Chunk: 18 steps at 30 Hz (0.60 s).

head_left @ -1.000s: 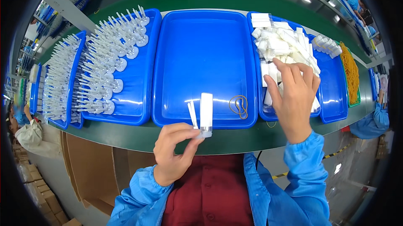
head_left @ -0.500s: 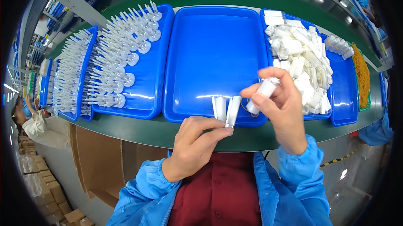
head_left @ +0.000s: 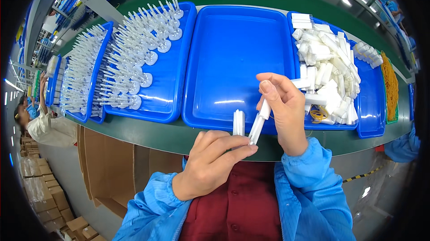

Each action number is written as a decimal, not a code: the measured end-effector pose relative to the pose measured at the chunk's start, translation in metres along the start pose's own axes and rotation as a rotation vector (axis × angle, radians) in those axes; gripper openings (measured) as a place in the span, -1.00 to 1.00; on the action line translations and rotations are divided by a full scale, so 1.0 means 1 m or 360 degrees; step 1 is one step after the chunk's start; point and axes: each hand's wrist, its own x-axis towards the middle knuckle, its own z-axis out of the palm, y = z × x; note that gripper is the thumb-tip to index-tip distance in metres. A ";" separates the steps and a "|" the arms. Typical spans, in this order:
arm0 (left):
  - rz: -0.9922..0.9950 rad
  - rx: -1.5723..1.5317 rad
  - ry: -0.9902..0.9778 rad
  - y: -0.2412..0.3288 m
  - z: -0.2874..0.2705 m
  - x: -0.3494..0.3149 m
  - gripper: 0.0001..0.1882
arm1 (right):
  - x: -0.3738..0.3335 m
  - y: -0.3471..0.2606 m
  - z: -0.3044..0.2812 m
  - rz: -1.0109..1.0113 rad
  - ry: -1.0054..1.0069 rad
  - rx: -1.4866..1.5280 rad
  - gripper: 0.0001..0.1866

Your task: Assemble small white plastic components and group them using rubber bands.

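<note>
My left hand [head_left: 212, 165] is closed, thumb and fingers pinching slim white folded sleeves at their lower ends. One sleeve [head_left: 238, 123] stands nearly upright; another [head_left: 257, 127] leans right, its top meeting a short white tube-like piece [head_left: 265, 108]. My right hand [head_left: 286, 113] is curled around that short piece, thumb raised, most fingers turned away from view. White pieces show just behind its edge; whether it holds them or they lie in the tray, I cannot tell. Both hands are over the near edge of a blue tray [head_left: 242, 66] in front of me.
On the left, blue trays [head_left: 177, 75] carry rows of clear stemmed parts [head_left: 134, 53]. A heap of white sleeves [head_left: 329, 71] fills the right tray, with yellow rubber bands [head_left: 318, 114] at its near side. Orange netting [head_left: 389, 86] lies far right. Cardboard [head_left: 105, 160] stands below left.
My right hand has turned and come down left, bringing the white piece against the leaning sleeve in my left hand. The view has shifted slightly, moving the trays rightward.
</note>
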 end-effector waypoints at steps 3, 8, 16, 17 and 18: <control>0.0024 0.0016 -0.0012 0.000 0.001 0.000 -0.59 | -0.002 0.005 0.002 -0.0144 0.0115 -0.0106 -0.66; 0.0019 0.0049 -0.0006 0.001 0.001 0.000 -0.59 | 0.001 0.003 -0.003 -0.0051 0.0104 -0.0095 -0.68; 0.0046 0.0114 -0.0031 0.003 0.002 0.001 -0.59 | -0.001 0.004 -0.004 -0.0079 0.0013 -0.0238 -0.71; 0.0062 0.0136 -0.0020 0.002 0.002 0.001 -0.60 | -0.004 0.009 -0.004 -0.0201 -0.0011 -0.0428 -0.72; 0.0075 0.0155 -0.0013 0.001 0.003 0.001 -0.60 | -0.008 0.012 -0.003 -0.0317 -0.0033 -0.0620 -0.73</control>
